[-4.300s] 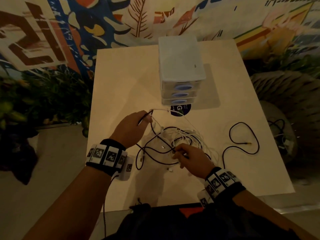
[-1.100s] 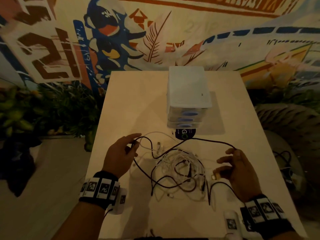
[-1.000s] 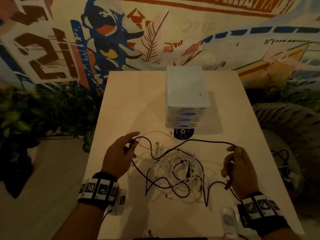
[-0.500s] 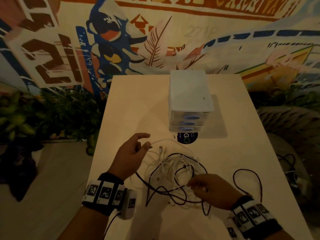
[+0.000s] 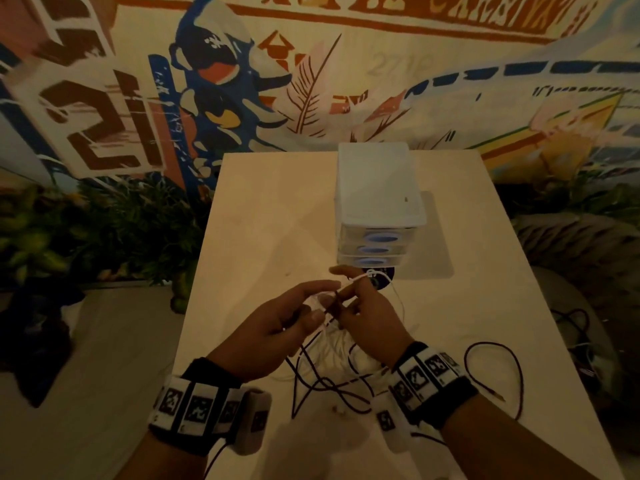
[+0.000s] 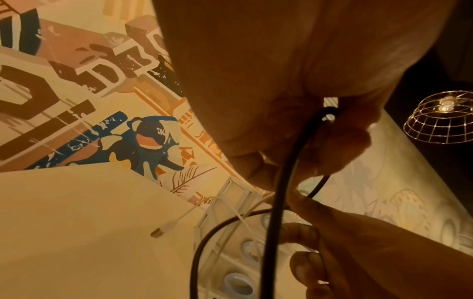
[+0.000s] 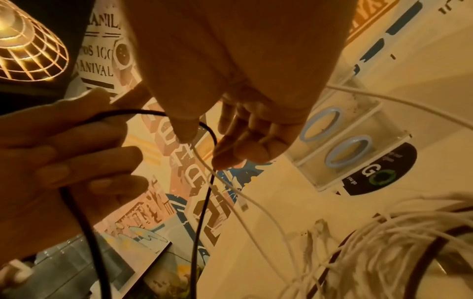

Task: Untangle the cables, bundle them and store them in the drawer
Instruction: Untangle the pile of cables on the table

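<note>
Both hands meet above the tangle of black and white cables (image 5: 332, 362), just in front of the white drawer unit (image 5: 377, 202). My left hand (image 5: 320, 301) grips the black cable (image 6: 284, 182) close to its plug (image 6: 330, 113). A short black loop runs across to my right hand (image 5: 346, 292). In the right wrist view my right hand (image 7: 204, 145) pinches a thin white cable (image 7: 230, 188) between thumb and fingers, and the black cable (image 7: 202, 212) passes beside it. The white cable trails down into the tangle (image 7: 384, 242).
The drawer unit's three drawers, with blue ring handles (image 5: 381, 250), are closed. A round dark sticker (image 7: 379, 174) lies on the table before it. A loose black cable loop (image 5: 495, 379) lies at the right on the table (image 5: 263, 209). Plants stand left of the table.
My right hand has left the tangle and risen to meet the left one. Both hands now hold cable strands lifted above the pile, closer to the drawer unit.
</note>
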`<state>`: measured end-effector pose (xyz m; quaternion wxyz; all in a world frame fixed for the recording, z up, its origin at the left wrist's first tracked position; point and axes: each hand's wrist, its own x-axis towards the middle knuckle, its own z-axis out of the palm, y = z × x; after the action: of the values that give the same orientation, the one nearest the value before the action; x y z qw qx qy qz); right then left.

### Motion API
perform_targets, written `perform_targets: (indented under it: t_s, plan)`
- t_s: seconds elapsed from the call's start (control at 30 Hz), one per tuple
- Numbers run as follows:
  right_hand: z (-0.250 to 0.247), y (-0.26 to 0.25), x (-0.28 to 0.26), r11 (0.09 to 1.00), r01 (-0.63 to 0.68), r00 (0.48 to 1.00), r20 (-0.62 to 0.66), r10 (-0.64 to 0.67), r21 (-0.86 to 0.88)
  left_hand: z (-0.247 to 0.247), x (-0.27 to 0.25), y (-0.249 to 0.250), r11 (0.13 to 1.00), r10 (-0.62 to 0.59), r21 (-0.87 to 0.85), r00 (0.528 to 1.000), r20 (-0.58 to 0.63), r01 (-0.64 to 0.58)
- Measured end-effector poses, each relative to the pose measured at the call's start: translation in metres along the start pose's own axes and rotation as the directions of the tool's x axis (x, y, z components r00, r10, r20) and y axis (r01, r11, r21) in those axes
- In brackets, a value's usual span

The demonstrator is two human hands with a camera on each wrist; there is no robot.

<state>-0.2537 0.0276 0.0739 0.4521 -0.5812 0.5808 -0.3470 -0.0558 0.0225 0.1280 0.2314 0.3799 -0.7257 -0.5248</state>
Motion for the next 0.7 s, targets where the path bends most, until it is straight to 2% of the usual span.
perform_targets:
  t_s: [0.07,0.2,0.33,0.4,0.47,0.5,0.57,0.63,0.67,0.7]
  plan:
    - [-0.002,0.005,0.001,0.999,0.04,0.998,0.05,-0.04,-0.003,0.001,-0.002,-0.001,1.0,-0.004,-0.011,1.0,0.017,0.004]
    - [-0.012,0.02,-0.001,0.955,0.123,0.985,0.152,-0.085,-0.268,0.001,-0.001,-0.009,0.991,-0.137,-0.004,0.991,-0.004,0.137]
    - [-0.025,0.021,-0.002,0.889,0.194,0.98,0.123,-0.157,-0.414,0.001,0.004,-0.019,0.94,-0.269,0.235,0.961,0.066,0.247]
    - [-0.03,0.019,-0.003,0.877,0.231,0.973,0.095,-0.211,-0.421,0.005,0.007,-0.024,0.923,-0.266,0.293,0.964,0.014,0.25]
    - [-0.032,0.019,-0.003,0.894,0.238,0.97,0.054,-0.236,-0.38,0.01,0.01,-0.027,0.899,-0.153,0.382,0.972,-0.18,0.213]
    - [-0.033,0.019,-0.003,0.907,0.224,0.973,0.033,-0.228,-0.356,0.015,0.011,-0.027,0.883,-0.059,0.432,0.957,-0.283,0.182]
    - [-0.034,0.018,-0.004,0.931,0.185,0.981,0.003,-0.193,-0.314,0.023,0.011,-0.02,0.863,0.195,0.502,0.88,-0.434,0.056]
    - [-0.033,0.015,-0.008,0.951,0.137,0.989,-0.021,-0.148,-0.278,0.028,0.011,-0.008,0.824,0.389,0.561,0.797,-0.463,-0.077]
    - [-0.034,0.013,-0.01,0.963,0.11,0.992,-0.035,-0.122,-0.245,0.03,0.011,-0.004,0.799,0.418,0.591,0.807,-0.418,-0.108]
    - [-0.034,0.01,-0.012,0.982,0.067,0.996,-0.052,-0.078,-0.179,0.031,0.012,-0.002,0.775,0.388,0.622,0.863,-0.325,-0.115]
